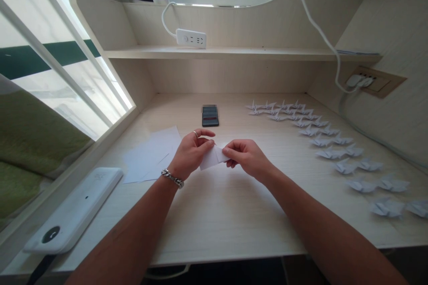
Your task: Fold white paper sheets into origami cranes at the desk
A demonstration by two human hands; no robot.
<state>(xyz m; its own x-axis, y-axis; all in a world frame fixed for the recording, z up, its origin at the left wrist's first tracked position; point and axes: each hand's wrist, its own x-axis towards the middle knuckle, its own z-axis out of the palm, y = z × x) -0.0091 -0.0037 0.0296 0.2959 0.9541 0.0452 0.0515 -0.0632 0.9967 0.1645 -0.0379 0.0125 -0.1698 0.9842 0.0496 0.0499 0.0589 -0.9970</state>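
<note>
A small folded piece of white paper is held between my two hands, just above the desk. My left hand pinches its upper left part between thumb and fingers, with the index finger reaching over the top. At the paper's right corner, my right hand grips a folded flap between thumb and curled fingers. To the left of my left hand lie flat white paper sheets. Several folded white paper cranes stand in rows along the right side of the desk.
A dark phone-like object lies beyond my hands. At the left edge rests a white device with a dark strap. A power strip sits on the shelf; a white cable hangs to the wall socket at right.
</note>
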